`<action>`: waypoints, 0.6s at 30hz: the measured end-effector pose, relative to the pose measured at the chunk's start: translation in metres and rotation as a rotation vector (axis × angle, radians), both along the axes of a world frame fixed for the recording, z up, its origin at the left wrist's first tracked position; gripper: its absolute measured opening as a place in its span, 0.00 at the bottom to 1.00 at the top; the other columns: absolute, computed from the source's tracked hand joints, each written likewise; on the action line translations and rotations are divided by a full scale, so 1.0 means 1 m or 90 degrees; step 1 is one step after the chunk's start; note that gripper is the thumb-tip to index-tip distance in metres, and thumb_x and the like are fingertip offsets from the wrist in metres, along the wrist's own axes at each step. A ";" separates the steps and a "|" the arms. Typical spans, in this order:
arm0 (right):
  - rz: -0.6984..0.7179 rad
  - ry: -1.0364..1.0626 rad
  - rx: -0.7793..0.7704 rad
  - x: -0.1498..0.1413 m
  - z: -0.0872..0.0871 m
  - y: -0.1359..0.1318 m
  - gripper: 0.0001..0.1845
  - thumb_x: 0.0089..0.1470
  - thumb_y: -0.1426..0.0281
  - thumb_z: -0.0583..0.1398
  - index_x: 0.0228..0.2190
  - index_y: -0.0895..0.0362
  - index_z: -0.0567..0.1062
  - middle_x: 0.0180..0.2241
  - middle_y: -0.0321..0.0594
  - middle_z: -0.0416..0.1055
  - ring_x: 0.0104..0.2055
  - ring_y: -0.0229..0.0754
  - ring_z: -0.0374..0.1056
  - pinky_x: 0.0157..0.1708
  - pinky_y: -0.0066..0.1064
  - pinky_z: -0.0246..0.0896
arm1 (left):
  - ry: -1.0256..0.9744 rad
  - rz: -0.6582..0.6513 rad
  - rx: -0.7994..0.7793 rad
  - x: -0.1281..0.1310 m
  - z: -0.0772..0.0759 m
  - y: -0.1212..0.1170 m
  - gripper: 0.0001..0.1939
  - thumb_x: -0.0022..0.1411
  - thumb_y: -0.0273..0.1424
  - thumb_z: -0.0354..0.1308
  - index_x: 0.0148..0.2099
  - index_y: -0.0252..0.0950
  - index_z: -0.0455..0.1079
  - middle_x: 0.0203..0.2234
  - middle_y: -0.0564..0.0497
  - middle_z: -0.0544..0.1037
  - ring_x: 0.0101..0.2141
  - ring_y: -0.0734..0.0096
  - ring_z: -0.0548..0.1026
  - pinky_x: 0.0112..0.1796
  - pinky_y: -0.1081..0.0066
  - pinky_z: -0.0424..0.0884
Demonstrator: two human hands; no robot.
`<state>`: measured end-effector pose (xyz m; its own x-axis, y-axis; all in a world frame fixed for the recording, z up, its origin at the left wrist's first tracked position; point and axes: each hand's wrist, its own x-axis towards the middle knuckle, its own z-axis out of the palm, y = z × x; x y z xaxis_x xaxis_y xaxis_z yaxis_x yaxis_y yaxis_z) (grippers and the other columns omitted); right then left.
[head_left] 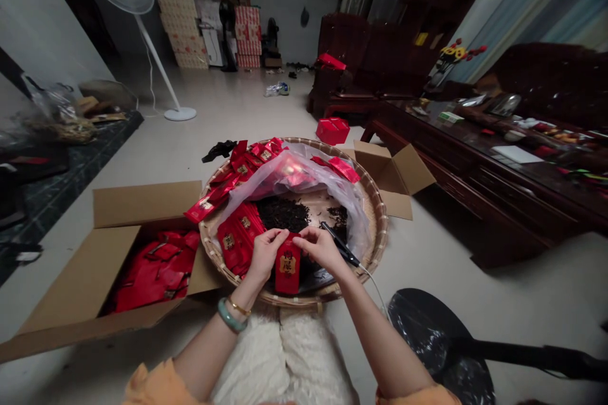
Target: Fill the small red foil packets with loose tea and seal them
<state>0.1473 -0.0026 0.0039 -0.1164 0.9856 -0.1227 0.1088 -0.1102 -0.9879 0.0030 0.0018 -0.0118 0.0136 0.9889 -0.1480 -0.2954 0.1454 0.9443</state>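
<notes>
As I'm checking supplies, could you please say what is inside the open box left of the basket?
The box holds heaped red packets; whatever lies beneath the top ones is covered.

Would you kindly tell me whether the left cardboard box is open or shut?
Open: the left cardboard box has flaps spread outward, and red packets show inside.
</notes>
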 end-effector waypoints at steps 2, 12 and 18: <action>0.016 0.018 -0.011 -0.001 -0.002 -0.002 0.16 0.40 0.58 0.64 0.22 0.58 0.69 0.16 0.30 0.65 0.15 0.31 0.58 0.10 0.20 0.49 | -0.022 0.003 -0.015 -0.001 -0.001 0.000 0.15 0.46 0.40 0.64 0.24 0.32 0.71 0.17 0.56 0.72 0.18 0.79 0.66 0.22 0.77 0.61; -0.202 0.232 0.143 0.023 0.050 0.039 0.15 0.40 0.61 0.66 0.22 0.57 0.67 0.16 0.29 0.66 0.17 0.31 0.64 0.19 0.23 0.67 | 0.095 0.101 0.059 -0.026 -0.010 0.006 0.24 0.57 0.44 0.50 0.48 0.33 0.71 0.47 0.41 0.73 0.42 0.60 0.72 0.35 0.68 0.69; -0.262 0.358 0.218 0.032 0.097 0.089 0.13 0.50 0.59 0.60 0.31 0.57 0.68 0.31 0.40 0.73 0.37 0.37 0.72 0.42 0.29 0.70 | 0.675 0.217 0.221 -0.069 -0.025 0.018 0.18 0.58 0.29 0.48 0.50 0.34 0.69 0.47 0.41 0.71 0.50 0.57 0.65 0.53 0.58 0.58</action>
